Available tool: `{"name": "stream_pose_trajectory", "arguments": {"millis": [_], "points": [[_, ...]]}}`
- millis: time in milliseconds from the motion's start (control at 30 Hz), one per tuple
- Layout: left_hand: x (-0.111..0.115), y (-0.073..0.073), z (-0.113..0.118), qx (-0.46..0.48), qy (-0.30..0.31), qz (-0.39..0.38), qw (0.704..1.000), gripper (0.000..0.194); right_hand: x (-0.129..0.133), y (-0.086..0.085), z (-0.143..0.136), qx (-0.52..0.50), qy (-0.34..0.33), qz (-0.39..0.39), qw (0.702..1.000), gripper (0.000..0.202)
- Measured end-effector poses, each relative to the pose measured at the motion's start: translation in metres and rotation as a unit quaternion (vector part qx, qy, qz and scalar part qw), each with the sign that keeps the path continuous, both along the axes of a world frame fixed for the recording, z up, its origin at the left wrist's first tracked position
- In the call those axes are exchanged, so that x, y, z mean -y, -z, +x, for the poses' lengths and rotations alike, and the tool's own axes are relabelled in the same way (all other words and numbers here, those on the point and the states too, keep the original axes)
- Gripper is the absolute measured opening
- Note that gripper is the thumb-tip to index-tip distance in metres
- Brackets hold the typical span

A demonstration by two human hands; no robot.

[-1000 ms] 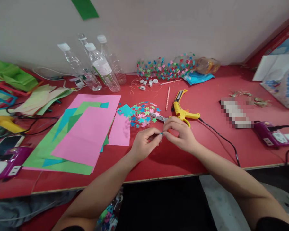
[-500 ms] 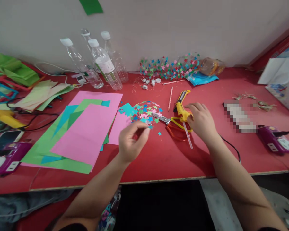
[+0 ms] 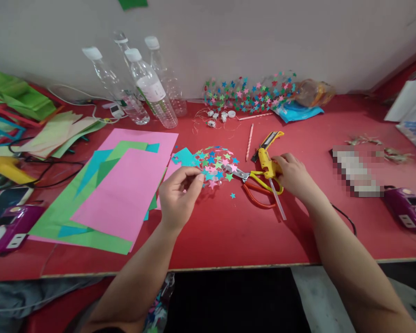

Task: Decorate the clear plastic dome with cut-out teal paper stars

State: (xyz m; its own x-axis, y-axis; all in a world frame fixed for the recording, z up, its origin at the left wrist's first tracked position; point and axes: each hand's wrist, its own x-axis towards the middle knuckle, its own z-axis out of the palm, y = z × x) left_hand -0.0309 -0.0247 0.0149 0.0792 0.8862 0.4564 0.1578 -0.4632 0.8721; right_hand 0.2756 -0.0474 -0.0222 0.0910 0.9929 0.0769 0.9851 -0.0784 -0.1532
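Yellow, and plastic by the look of it, the glue gun lies on the red worktop beside the scissors, partly overlapping their handles, with a clear glue stick jutting out toward the person. I'd judge it light and rigid, safest held by the grip, well away from the nozzle, which may be hot; the cord could tug a little.

From where I stand, the right hand is closed over the grip end, fingers curled and palm down, hiding the grip itself. Its forearm reaches in from the near edge.

The left hand hovers just beside the pile of paper stars, thumb and forefinger drawn together. I cannot tell whether a star is caught between them, since the pile sits right behind the tips. Such stars look feather-light, thin and easily creased, best pinched by one point. One blue star lies apart, nearer the person.

Farther out, coloured sheets spread to the left, clear bottles stand behind them, and a star-covered bottle lies by the wall.
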Motion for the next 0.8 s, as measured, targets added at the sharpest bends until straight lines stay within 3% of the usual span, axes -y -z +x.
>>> {"name": "stream_pose_trajectory", "arguments": {"millis": [133, 233, 300, 367, 433, 500, 800], "points": [[0.003, 0.002, 0.003, -0.047, 0.014, 0.019, 0.999, 0.01, 0.002, -0.013, -0.006, -0.124, 0.048, 0.095, 0.987, 0.031], [0.003, 0.002, 0.005, -0.079, 0.005, 0.029, 0.996, 0.01, 0.015, -0.029, -0.026, -0.271, 0.001, 0.137, 0.953, 0.019], [0.001, 0.002, 0.006, -0.088, -0.007, 0.029, 0.996, 0.01, 0.025, -0.037, -0.042, -0.39, -0.033, 0.102, 0.914, 0.025], [0.0, 0.001, 0.007, -0.086, -0.017, 0.027, 0.996, 0.01, 0.034, -0.039, -0.057, -0.454, -0.114, 0.074, 0.881, 0.029], [-0.001, -0.001, 0.007, -0.085, -0.018, 0.027, 0.996, 0.01, 0.039, -0.037, -0.066, -0.453, -0.193, 0.073, 0.867, 0.032], [-0.001, -0.002, 0.008, -0.092, -0.01, 0.028, 0.995, 0.011, 0.042, -0.034, -0.072, -0.43, -0.229, 0.08, 0.87, 0.035], [0.006, 0.0, 0.012, -0.105, 0.015, 0.023, 0.994, 0.012, 0.045, -0.027, -0.077, -0.401, -0.213, 0.067, 0.888, 0.037]]}}
